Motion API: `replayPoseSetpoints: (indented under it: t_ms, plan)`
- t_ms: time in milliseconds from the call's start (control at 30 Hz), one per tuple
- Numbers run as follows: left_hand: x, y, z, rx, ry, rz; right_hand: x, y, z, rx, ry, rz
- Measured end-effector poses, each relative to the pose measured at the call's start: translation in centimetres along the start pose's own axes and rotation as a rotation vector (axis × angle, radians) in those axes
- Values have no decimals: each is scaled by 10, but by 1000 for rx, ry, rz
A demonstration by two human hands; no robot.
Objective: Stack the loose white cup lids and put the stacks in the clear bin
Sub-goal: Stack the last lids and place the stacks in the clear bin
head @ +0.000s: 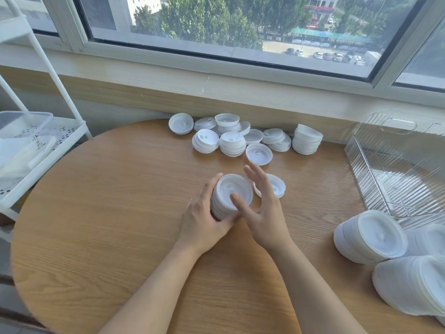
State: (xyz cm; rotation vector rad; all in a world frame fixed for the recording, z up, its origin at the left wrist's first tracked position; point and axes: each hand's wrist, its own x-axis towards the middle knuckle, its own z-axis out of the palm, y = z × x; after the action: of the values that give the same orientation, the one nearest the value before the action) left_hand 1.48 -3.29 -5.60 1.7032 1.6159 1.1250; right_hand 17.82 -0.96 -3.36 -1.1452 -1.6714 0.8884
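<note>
At the middle of the round wooden worktop (96,213) a person holds a short stack of white lids (231,196) between both hands. The left hand (204,218) is curled round the stack's left side, its fingers wrapped behind it and the thumb pressed against the near edge, so it plainly grips the stack. The right hand (262,208) is released: its fingers are straight and spread just beside the stack's right side, and its thumb lies across the top lid. Just behind that hand a single lid (277,186) lies flat on the wood, partly hidden by the fingers. Farther back, against the wall under the window (216,32), sits a cluster of loose lids and small stacks (240,138), with one taller stack (307,139) at its right end and one lone lid (259,154) nearest the hands. The clear bin (397,165) stands at the right edge of the worktop, ribbed and see-through, well apart from the held stack; I cannot tell whether any lids are inside it. In front of the bin, at the near right, long lid stacks (370,237) lie on their sides. A white wire cart (36,141) stands to the left of the worktop with a clear container (21,124) on its shelf.
</note>
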Motion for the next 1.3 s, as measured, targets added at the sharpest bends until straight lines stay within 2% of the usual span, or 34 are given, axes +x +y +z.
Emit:
replayPoseSetpoints:
  t_ms: [233,500,833,1033,1133,1300]
  plan:
    - [-1,-2,-4,-122,-27,19,-10,8,10,-4,25,32]
    - [2,-4,2,-121,28,-12,-13,15,12,-47,-4,41]
    - [3,-13,3,-16,4,-59,-12,16,15,-111,-56,48]
    - [3,-10,1,-89,-3,-35,-12,18,11,-87,-39,20]
    - [2,-8,2,-83,-11,-16,-12,19,3,-95,41,-20]
    - [3,-6,3,-67,-18,-7,-1,35,-20,-239,321,-80]
